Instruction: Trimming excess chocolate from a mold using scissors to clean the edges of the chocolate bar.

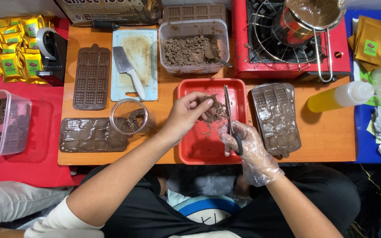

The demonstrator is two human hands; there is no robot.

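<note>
Red tray (190, 152) at desk's near edge: bare left hand (186, 115) pinches a chocolate piece (215, 110) over it; gloved right hand (248, 147) closed on scissors (230, 117), blades look nearly closed. Some shavings cut; most of piece remains.

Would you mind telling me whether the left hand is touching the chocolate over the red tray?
Touching: the head view shows the left hand pinching the chocolate piece above the red tray.

A red tray (190, 152) holds brown chocolate (214, 110) on the orange counter (327, 132), beside a red stove (239, 48), yellow bottle (338, 97) and gold packets (5, 48).
</note>
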